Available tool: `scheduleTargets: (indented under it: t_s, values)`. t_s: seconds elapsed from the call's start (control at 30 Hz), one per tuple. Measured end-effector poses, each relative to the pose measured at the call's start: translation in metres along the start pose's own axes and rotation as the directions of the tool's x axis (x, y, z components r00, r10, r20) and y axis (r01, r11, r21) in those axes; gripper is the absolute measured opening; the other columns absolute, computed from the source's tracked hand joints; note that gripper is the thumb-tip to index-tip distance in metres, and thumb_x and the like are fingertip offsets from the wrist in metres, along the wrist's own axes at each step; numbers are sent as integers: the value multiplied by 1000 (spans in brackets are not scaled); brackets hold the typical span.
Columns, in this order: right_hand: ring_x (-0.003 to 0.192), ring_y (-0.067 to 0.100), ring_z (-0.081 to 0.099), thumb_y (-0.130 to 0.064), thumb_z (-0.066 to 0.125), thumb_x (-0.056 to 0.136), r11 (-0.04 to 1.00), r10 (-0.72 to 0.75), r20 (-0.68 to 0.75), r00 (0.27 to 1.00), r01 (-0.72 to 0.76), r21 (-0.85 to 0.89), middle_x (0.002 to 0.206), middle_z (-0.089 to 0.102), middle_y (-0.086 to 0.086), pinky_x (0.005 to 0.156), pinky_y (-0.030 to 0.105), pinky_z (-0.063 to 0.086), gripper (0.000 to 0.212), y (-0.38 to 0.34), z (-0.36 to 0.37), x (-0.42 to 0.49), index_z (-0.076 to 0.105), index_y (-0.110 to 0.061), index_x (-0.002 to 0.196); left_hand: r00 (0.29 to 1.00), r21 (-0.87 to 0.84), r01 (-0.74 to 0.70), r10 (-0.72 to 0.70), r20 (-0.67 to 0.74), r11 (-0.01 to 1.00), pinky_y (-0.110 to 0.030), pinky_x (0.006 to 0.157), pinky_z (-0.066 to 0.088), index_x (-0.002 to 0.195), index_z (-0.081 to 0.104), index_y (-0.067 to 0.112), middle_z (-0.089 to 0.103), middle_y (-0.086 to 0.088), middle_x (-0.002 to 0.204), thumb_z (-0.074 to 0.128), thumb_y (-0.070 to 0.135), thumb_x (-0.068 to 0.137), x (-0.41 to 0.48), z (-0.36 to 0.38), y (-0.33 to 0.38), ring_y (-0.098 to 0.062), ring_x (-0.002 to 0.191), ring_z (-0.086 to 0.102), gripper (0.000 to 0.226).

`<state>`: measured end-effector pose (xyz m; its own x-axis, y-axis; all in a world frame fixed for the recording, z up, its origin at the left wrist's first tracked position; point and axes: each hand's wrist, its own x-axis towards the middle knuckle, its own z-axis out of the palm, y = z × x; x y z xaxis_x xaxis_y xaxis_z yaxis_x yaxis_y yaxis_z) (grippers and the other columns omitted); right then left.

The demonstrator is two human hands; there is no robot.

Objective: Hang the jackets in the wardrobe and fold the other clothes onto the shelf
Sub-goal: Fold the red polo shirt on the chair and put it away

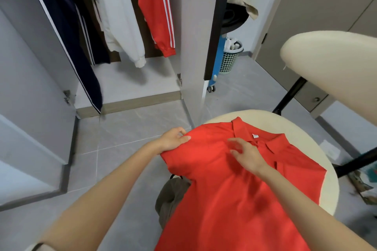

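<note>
A bright red short-sleeved polo shirt [220,199] lies spread out on a round cream seat [265,120] with its collar at the far end. The small white tag [255,135] inside the collar is too tiny to read. The left hand [174,138] has its grip pinched on the shirt's shoulder edge, while the right hand [244,153] is over the chest just below the collar with its grip apart, fingers spread and blurry, so I cannot tell if it touches the cloth. Behind, in the open grey wardrobe [191,26], hang a red jacket with white stripes [155,6], a white jacket [122,26] and a dark blue jacket [67,26].
</note>
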<state>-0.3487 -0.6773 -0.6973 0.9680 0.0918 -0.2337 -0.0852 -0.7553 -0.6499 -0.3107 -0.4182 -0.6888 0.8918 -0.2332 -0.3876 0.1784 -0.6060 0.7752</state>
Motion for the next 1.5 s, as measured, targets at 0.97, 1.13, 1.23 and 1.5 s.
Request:
scheduleTargets:
  t_s: [0.97,1.13,1.23,1.5]
  values:
    - [79,18,56,-27,68,87,896,393,8,920,-384,224,97,53,-2,57,20,45,36,61,-5,-34,57,-12,117,956,648,-292,229,182,704,-38,112,22,150,29,30,31,3,154,34,38,103,59,97,54,-25,129,34,47]
    - [85,15,50,-24,67,88,934,319,9,948,-316,165,96,54,0,77,27,46,26,66,-2,-20,61,-14,111,962,654,-241,266,62,717,-30,98,24,122,57,22,38,-2,113,43,38,100,79,95,49,-25,114,34,30]
    - [82,19,55,-23,67,87,944,287,-3,958,-282,171,93,59,3,85,34,50,13,63,-4,-15,60,-22,99,966,693,-166,255,-27,701,-32,91,28,107,58,11,40,-7,112,39,36,103,85,85,52,-26,108,35,32]
    - [104,27,60,-16,62,90,960,245,-211,946,-206,192,106,66,8,93,32,44,28,43,5,-12,60,-15,118,948,738,-106,292,-128,666,-39,99,34,126,48,15,41,-11,132,37,34,103,78,65,62,-28,121,37,31]
